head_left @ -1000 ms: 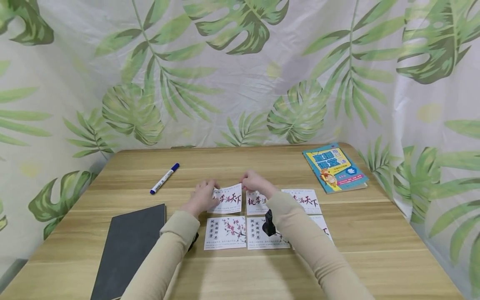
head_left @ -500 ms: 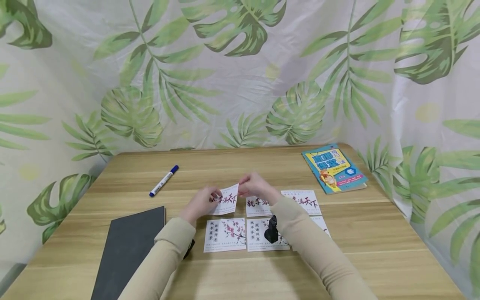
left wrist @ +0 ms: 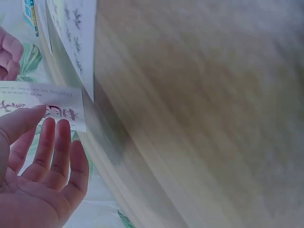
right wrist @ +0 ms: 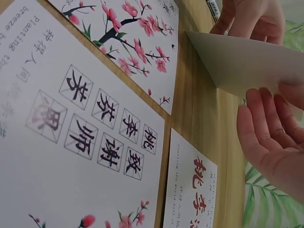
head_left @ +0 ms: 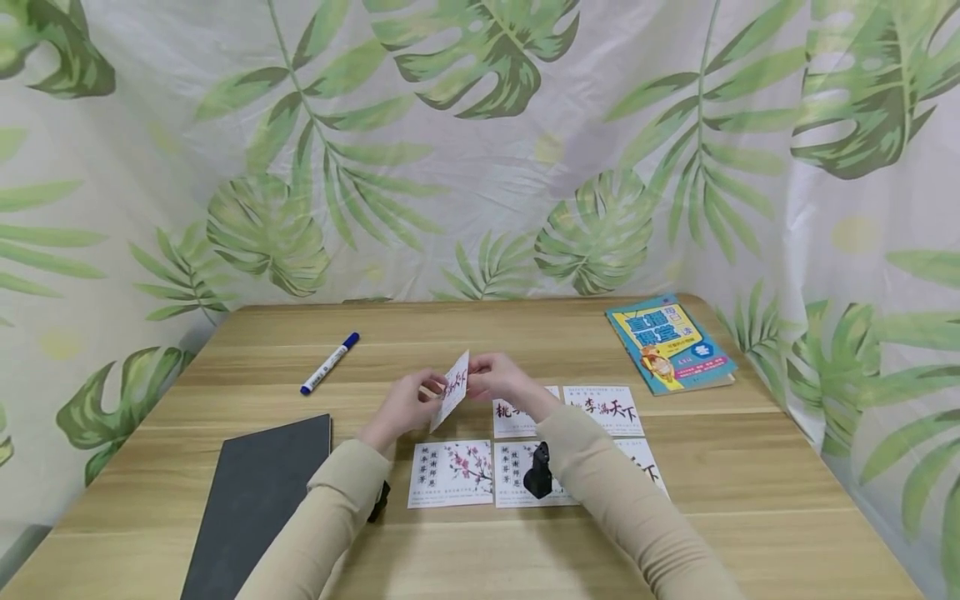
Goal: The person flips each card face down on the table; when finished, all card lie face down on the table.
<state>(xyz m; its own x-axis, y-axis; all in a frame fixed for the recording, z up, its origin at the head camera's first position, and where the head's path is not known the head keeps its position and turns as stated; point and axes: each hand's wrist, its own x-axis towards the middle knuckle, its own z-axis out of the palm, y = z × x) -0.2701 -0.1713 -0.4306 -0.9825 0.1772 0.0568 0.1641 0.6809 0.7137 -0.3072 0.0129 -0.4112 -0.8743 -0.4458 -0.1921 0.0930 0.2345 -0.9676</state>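
Grip of left hand: clamped on lettered card, held tilted over desk, beyond flower-printed card. Right hand at lettered card's plain back; whether it pinches, cannot tell.

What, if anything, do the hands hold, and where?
A printed card, pinched toward its left end by the left hand; for the right hand, unclear.

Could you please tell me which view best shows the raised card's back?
The right wrist view: there the raised card shows its plain back, partly covered by the right hand. The head view gives only its printed front, angled; the left wrist view, part of that front behind the left hand.
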